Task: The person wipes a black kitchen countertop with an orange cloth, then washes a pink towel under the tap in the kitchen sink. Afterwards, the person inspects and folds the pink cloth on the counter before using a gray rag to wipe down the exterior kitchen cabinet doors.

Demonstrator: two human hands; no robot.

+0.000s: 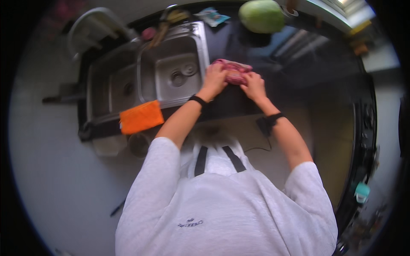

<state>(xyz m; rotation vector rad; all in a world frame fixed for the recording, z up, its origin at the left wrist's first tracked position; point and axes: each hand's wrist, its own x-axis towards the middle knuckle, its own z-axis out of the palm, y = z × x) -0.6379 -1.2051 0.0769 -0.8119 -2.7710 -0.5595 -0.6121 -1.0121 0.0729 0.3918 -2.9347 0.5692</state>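
Observation:
A bunched red-and-white patterned cloth (235,71) is at the dark countertop (230,102), just right of the sink. My left hand (216,76) grips its left side, close to the sink's rim. On its right side, my right hand (255,84) has its fingers curled over the fabric. Part of the cloth is hidden under my fingers. The steel double-bowl sink (205,41) lies to the left of both hands, with a drain visible in the nearer bowl.
An orange cloth (142,117) hangs over the sink's front edge. A large green melon-like fruit (262,16) and a teal-and-white packet (213,16) lie at the back of the counter. A white rack-like object (96,28) stands at far left, and a black stove (368,128) at right.

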